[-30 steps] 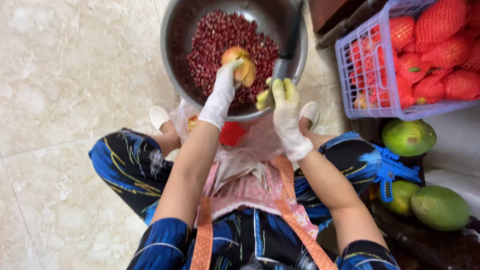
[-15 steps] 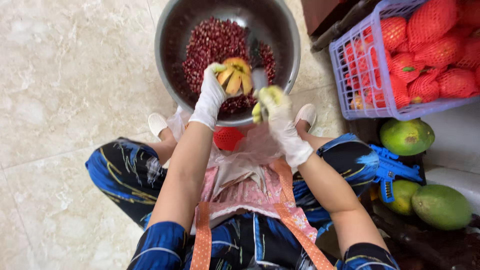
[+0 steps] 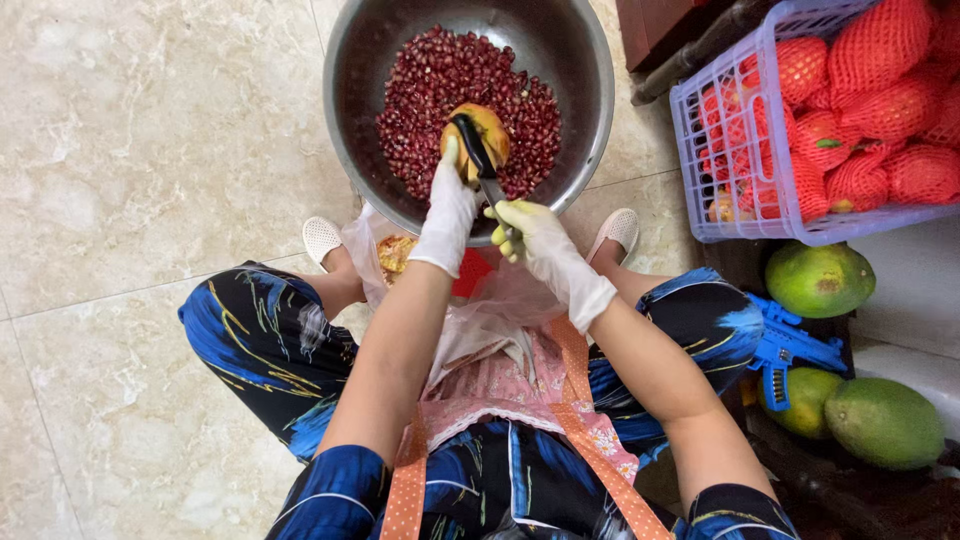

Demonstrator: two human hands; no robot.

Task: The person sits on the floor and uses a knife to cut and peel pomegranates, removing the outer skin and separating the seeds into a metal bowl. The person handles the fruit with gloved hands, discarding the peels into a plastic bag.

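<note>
I see my white-gloved left hand (image 3: pixel 447 212) with its fingers closed around a yellowish pomegranate half (image 3: pixel 478 136), held over the heap of dark red seeds (image 3: pixel 440 90) inside the round steel bowl (image 3: pixel 350 110) on the floor. My gloved right hand (image 3: pixel 535 238), at the bowl's near rim, grips a black-handled spoon (image 3: pixel 476 150) lying against the fruit. Right of the bowl stands a lilac plastic basket (image 3: pixel 700 160) of netted red fruit.

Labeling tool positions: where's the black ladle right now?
Head view, top centre: the black ladle lies against the pomegranate half held by the left hand over the steel bowl of seeds, its handle in the right hand.
</note>
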